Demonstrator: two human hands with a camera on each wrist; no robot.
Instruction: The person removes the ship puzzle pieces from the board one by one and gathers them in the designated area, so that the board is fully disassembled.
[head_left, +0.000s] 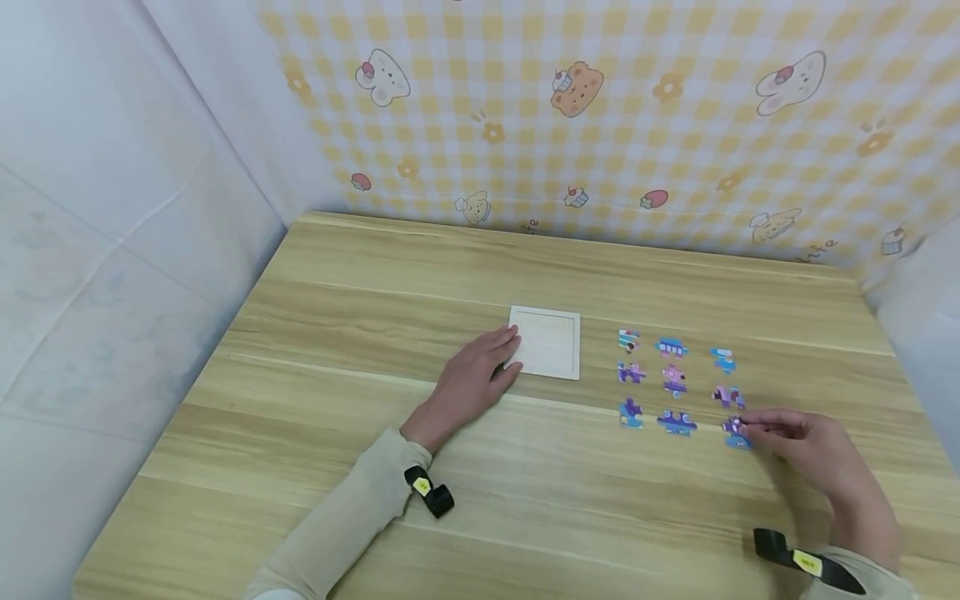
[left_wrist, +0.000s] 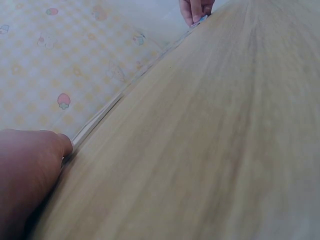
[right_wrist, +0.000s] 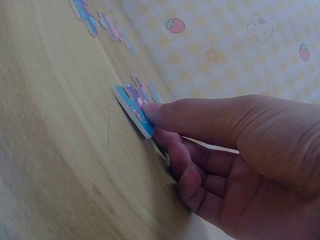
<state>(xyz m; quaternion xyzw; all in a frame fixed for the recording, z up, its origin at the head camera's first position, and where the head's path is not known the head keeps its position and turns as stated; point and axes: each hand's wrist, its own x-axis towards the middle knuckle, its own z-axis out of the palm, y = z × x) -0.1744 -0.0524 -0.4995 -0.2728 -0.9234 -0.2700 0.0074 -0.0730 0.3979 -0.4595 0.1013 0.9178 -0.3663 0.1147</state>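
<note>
My left hand [head_left: 472,379] lies on the table at the left side of a square white puzzle tray [head_left: 550,343], its fingertips touching the rim. In the left wrist view the thumb [left_wrist: 37,155] meets the tray's edge. With thumb and fingers my right hand [head_left: 813,454] pinches a purple and blue jigsaw piece [head_left: 737,435] at the near right corner of a group of pieces. The right wrist view shows this piece [right_wrist: 132,111] tilted, one edge raised off the wood, the thumb on its printed face. The fingers underneath are partly hidden.
Several other jigsaw pieces [head_left: 677,422] lie in spaced rows on the wooden table [head_left: 375,300], right of the tray. A yellow checked cloth [head_left: 637,125] hangs behind the table's far edge. White sheeting [head_left: 112,250] stands along the left side.
</note>
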